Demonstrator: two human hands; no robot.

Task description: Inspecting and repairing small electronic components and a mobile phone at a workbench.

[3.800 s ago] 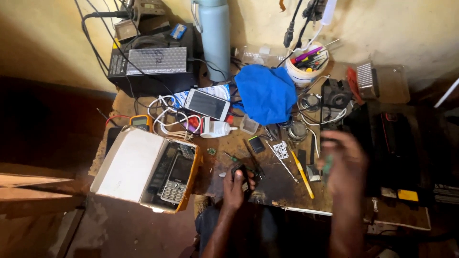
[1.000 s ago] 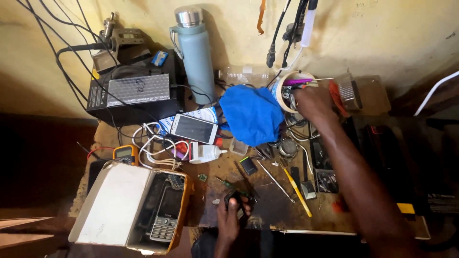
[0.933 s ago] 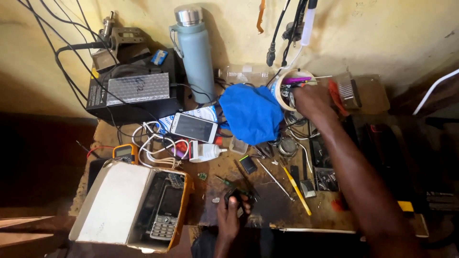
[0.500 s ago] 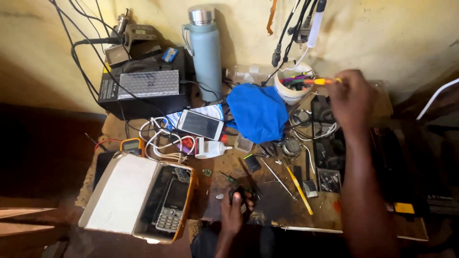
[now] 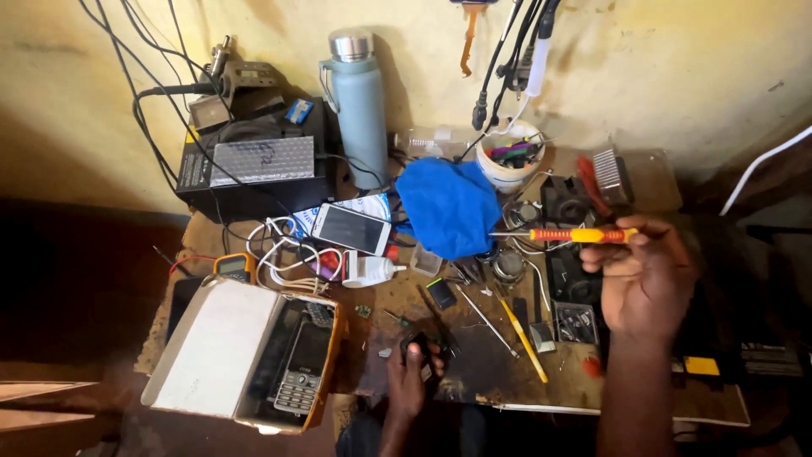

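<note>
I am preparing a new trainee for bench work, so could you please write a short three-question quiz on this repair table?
1. True or false: the right hand holds a red-and-yellow screwdriver above the table.
2. What lies directly left of the blue cloth? A) a white smartphone B) a soldering iron C) a hammer
3. Fill in: the left hand grips a small dark ____ near the table's front edge.

Key
1. True.
2. A, the white smartphone, lying screen up.
3. Device; too small to tell its kind.
</note>
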